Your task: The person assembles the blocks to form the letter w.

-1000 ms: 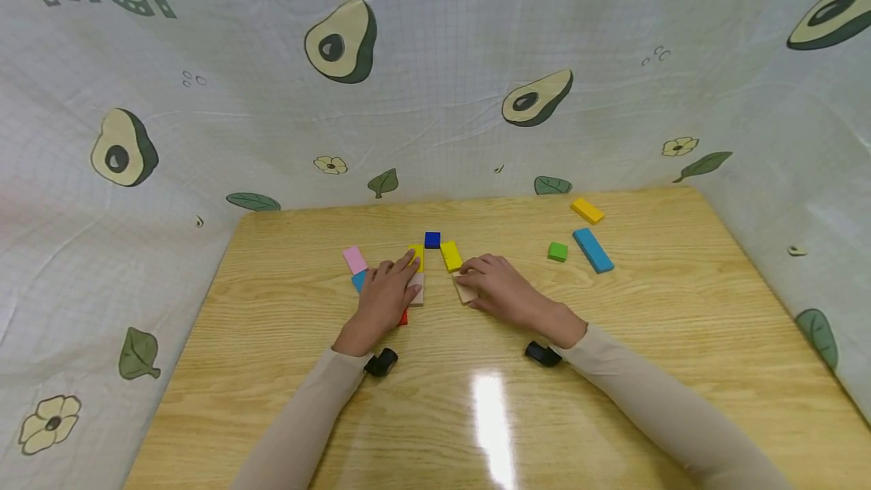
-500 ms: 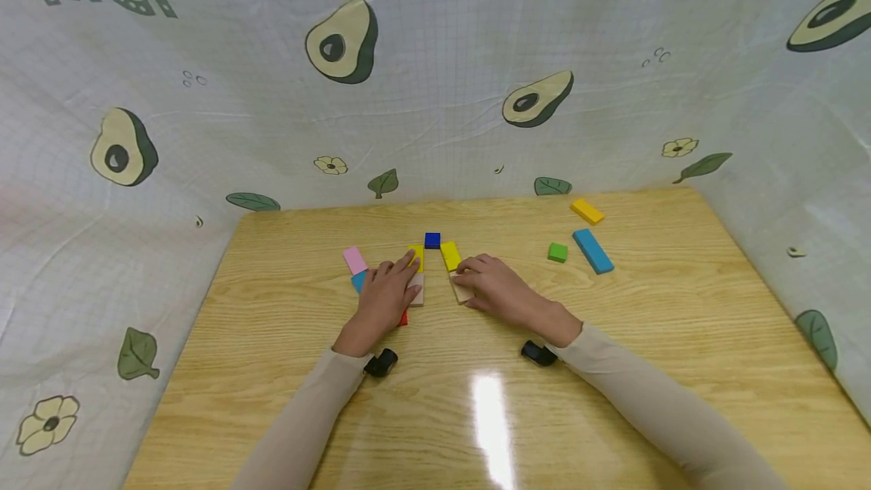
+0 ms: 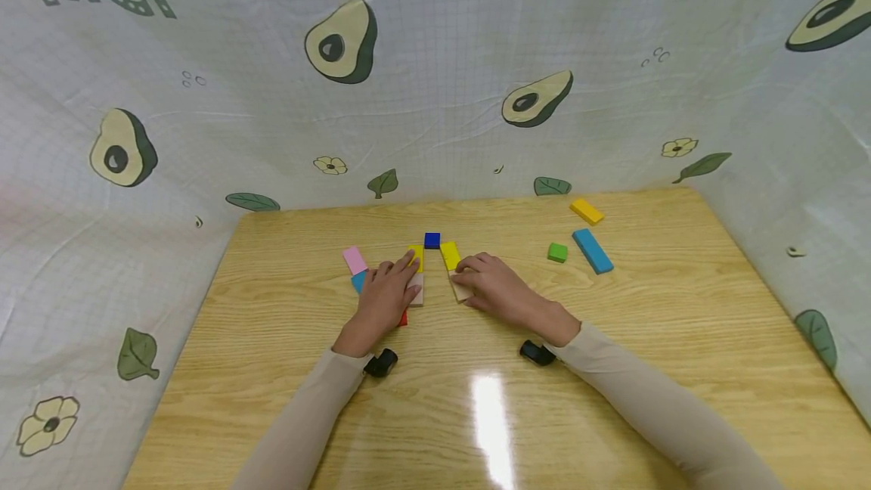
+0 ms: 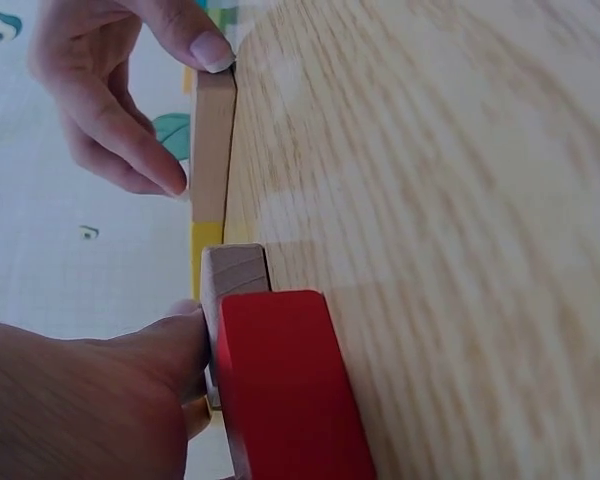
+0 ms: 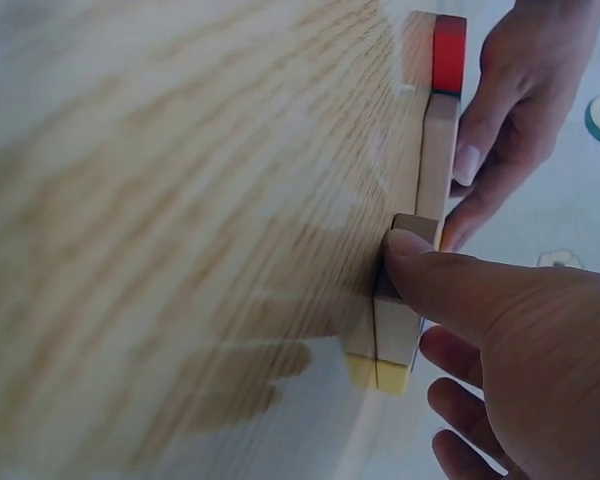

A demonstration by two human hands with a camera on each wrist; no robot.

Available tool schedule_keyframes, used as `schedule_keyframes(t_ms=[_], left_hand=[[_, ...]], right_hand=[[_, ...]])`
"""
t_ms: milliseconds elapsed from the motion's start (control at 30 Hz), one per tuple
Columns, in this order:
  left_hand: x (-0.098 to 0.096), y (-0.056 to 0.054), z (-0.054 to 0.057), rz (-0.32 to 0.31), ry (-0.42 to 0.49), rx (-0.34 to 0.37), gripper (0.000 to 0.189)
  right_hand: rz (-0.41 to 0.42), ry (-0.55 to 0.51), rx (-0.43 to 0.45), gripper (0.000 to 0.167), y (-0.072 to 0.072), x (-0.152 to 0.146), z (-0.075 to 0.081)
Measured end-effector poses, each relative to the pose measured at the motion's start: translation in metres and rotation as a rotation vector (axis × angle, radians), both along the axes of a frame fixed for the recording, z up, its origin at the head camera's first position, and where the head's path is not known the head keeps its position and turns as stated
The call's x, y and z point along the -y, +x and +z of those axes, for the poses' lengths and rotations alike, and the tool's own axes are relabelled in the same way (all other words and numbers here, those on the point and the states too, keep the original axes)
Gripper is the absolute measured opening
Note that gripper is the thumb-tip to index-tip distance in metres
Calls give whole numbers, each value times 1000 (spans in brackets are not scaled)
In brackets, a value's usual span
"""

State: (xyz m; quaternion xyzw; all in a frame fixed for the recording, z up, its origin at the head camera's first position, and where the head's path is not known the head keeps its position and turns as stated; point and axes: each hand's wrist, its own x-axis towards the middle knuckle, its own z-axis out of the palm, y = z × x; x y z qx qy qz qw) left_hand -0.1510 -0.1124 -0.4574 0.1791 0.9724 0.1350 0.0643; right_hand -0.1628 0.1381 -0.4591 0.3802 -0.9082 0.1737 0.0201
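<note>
In the head view, a row of coloured blocks is spread across the worktop [image 3: 422,414]. A left wooden block [image 3: 418,298] is touched by the thumb of the left hand [image 3: 385,296], whose fingers are laid loosely spread over the blocks, with the forefinger rested on a left yellow block [image 3: 420,260]. A red block [image 3: 404,317], a light blue block [image 3: 358,280] and a pink block [image 3: 354,260] can be seen around that hand. A right wooden block [image 3: 460,292] is held between thumb and fingers of the right hand [image 3: 502,289], its far end set against a right yellow block [image 3: 450,256]. A dark blue cube [image 3: 432,240] is placed just beyond, between the two yellow blocks. Well apart to the right are seen a green block [image 3: 557,252], a long blue block [image 3: 593,251] and an orange block [image 3: 587,211].

In the left wrist view, the left wooden block is partly hidden by the red block.

In the right wrist view, the right wooden block's near end is pressed by the right thumb.
</note>
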Motion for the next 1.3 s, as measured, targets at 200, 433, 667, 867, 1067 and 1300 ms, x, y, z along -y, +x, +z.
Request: schedule_keyframes(t_ms=[200, 433, 667, 867, 1067, 1300], left_hand=[[0, -1, 1, -11, 13, 0, 55], [2, -3, 3, -28, 14, -9, 54], [1, -3, 3, -52, -20, -43, 53], [-4, -1, 4, -59, -86, -105, 50], [-22, 0, 7, -92, -76, -158, 48], [-50, -2, 6, -102, -31, -115, 53]], right_hand=[[-1, -19, -18, 46, 4, -4, 2], [-63, -64, 14, 47, 10, -20, 7], [-126, -102, 20, 50, 16, -43, 6], [-203, -111, 1, 50, 19, -63, 3], [-308, -116, -28, 53, 17, -88, 0], [-413, -108, -2, 58, 11, -116, -5]])
